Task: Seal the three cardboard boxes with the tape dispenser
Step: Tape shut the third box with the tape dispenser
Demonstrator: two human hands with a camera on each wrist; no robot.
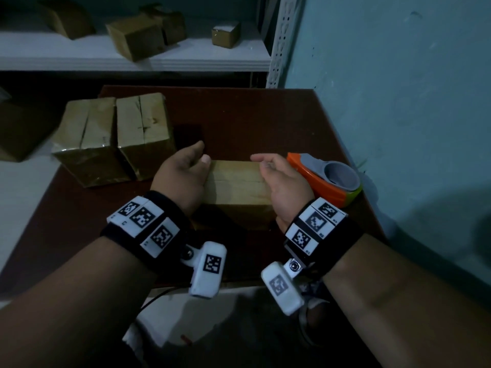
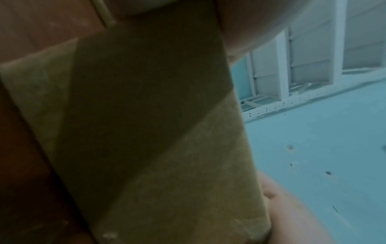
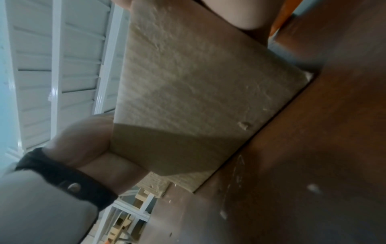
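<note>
box (image 1: 236, 181) ends behind hands, dispenser (image 1: 326, 179) partly hidden

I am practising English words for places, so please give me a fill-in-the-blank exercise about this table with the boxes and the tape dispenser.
1. The left hand and right hand press the sides of one ____.
2. The tape dispenser is orange and ____.
3. It lies to the ____ of the right hand.
4. Two more boxes stand on the table's ____ side.

Missing words: box; grey; right; left

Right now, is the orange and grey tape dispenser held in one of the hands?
No: the orange and grey tape dispenser lies on the dark red-brown table, while both hands are at the brown cardboard box.
</note>
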